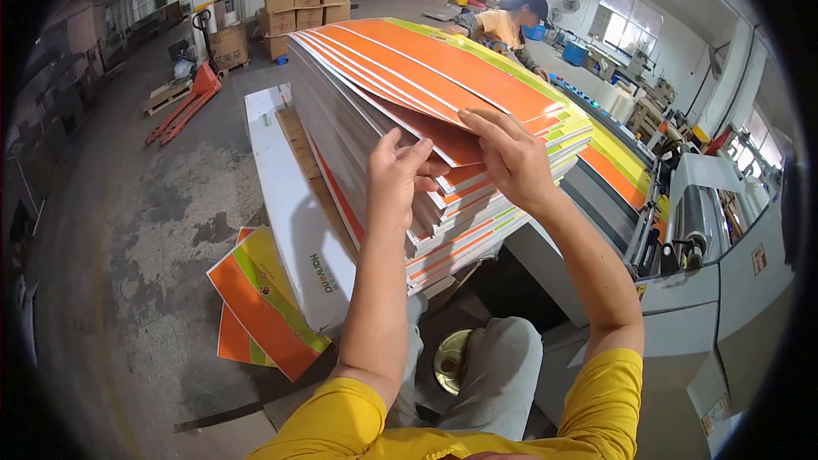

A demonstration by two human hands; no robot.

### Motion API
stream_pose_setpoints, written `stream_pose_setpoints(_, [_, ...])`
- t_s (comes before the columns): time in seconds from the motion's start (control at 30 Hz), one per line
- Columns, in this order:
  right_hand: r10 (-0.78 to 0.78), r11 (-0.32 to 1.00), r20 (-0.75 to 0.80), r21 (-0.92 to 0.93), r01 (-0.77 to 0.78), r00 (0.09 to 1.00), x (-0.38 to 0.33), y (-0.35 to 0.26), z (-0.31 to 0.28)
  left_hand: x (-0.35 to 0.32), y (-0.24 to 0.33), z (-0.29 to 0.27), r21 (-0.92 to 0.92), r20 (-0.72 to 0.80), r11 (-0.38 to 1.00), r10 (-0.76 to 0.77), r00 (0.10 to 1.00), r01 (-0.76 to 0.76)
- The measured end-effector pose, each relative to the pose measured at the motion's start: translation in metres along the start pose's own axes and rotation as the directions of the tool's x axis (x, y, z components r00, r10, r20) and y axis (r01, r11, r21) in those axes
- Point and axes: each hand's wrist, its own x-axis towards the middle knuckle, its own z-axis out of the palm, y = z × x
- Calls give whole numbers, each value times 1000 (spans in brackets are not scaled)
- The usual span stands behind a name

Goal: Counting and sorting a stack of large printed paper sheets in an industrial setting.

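A tall stack of printed sheets (443,68), orange with white stripes and a green-yellow band, stands in front of me. My right hand (511,158) is at the near corner of the top sheets, its fingers closed on the edge of a printed sheet that bows upward. Below the raised edge, a shadowed gap shows the orange face of a lower sheet (426,126). My left hand (399,172) is beside that same corner, palm inward, with thumb and fingers loosely curled and apart. Its fingertips are by the sheet edges; whether they touch is unclear.
White printed board (273,170) lies along the stack's left side. Loose printed sheets (268,298) rest on the floor at left. A grey machine with rollers (694,221) stands at right. Beyond the stack is a co-worker (507,25). Farther back are a red pallet jack (192,98) and cartons (298,4).
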Motion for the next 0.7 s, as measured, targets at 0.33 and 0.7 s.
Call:
stream_pose_setpoints(0.33, [-29,997,70,-63,33,997,-15,5,6,0,-3,3,53,0,998,39,999,-39])
stream_pose_setpoints(0.7, [748,278,97,853,-443,656,38,22,8,-7,22,-13,650,414,552,319,852,-523])
